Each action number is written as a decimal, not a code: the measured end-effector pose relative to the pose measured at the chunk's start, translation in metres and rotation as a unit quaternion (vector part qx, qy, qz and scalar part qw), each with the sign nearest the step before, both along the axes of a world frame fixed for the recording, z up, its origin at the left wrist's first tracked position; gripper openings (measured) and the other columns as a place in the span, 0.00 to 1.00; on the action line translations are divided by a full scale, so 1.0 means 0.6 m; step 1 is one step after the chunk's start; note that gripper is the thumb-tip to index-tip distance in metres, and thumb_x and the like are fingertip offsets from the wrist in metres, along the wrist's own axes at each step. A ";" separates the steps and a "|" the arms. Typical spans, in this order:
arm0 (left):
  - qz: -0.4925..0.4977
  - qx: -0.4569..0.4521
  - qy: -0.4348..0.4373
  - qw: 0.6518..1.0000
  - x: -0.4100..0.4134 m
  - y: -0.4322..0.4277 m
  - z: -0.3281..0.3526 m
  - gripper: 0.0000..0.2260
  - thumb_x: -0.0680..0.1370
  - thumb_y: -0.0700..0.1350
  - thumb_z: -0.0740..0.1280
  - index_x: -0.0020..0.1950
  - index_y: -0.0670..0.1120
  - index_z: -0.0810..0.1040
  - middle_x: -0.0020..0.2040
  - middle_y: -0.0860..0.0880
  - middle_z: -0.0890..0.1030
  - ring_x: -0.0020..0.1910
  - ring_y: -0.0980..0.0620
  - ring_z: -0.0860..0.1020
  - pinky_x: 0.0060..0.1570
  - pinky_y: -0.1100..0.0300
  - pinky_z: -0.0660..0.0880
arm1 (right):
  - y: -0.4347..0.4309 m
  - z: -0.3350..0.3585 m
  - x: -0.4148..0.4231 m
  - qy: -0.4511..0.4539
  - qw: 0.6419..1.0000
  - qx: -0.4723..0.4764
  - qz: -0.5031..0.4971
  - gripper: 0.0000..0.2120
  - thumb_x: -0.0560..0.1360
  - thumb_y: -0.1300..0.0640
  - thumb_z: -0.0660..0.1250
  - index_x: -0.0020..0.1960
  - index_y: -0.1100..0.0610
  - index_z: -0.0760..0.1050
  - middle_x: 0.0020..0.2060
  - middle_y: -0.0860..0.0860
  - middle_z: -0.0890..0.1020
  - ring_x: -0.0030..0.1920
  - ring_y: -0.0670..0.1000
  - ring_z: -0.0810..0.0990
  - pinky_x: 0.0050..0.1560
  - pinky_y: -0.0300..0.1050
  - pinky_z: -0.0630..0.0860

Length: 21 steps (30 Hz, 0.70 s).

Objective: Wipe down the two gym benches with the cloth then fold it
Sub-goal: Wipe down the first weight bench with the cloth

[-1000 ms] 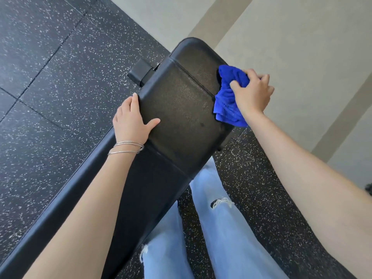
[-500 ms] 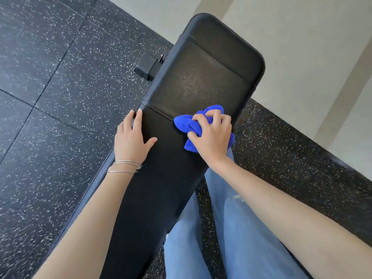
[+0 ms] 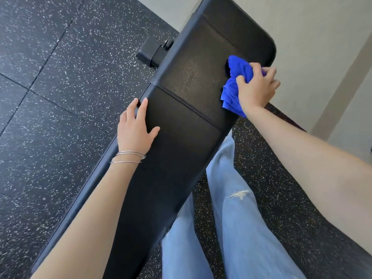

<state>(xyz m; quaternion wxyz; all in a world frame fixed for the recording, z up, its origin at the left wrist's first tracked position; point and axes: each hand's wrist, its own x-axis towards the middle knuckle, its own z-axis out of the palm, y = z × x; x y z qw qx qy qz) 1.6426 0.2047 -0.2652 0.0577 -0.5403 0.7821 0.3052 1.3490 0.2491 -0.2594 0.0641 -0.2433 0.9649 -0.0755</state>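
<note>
Blue cloth, bunched, sits on the black padded bench at its right edge, near the rounded far end, with a fold hanging over that edge. My right hand is clamped on the cloth, fingers curled over the wad and pressing it onto the pad. My left hand lies flat on the bench's left edge, just on the near side of the cross seam, fingers spread and extended, thumb pointing inward across the pad; it grips nothing. Two thin silver bangles circle the left wrist. The bench surface between seam and far end shows a dull, lightly textured patch. A black bracket projects from beneath the bench on its left side, beyond the seam. My legs in light blue jeans stand to the right of the bench, close beside its near portion, with a frayed tear at one knee. Speckled black rubber flooring lies on both sides of the bench; a pale floor begins past its far end.
</note>
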 end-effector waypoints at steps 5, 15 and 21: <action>0.004 -0.002 0.007 1.000 0.005 0.004 -0.004 0.34 0.73 0.47 0.70 0.76 0.48 0.58 0.76 0.43 0.59 0.71 0.38 0.62 0.70 0.47 0.60 | 0.069 -0.003 0.093 0.029 0.995 -0.004 0.092 0.17 0.71 0.53 0.61 0.60 0.51 0.76 0.59 0.56 0.72 0.52 0.61 0.69 0.53 0.50 0.67; 0.011 0.004 0.015 1.000 0.011 0.005 -0.003 0.34 0.73 0.46 0.70 0.75 0.49 0.59 0.76 0.45 0.59 0.70 0.38 0.63 0.69 0.47 0.61 | 0.166 0.025 0.229 0.001 0.857 0.036 0.515 0.16 0.55 0.59 0.73 0.43 0.52 0.81 0.44 0.56 0.81 0.40 0.62 0.78 0.32 0.48 0.72; 0.014 -0.004 0.020 1.000 0.023 0.012 -0.004 0.33 0.73 0.47 0.70 0.75 0.50 0.60 0.75 0.44 0.61 0.69 0.38 0.64 0.69 0.45 0.62 | 0.091 0.024 0.106 0.082 0.810 -0.001 0.580 0.13 0.58 0.60 0.70 0.42 0.49 0.81 0.45 0.53 0.83 0.41 0.62 0.79 0.34 0.48 0.73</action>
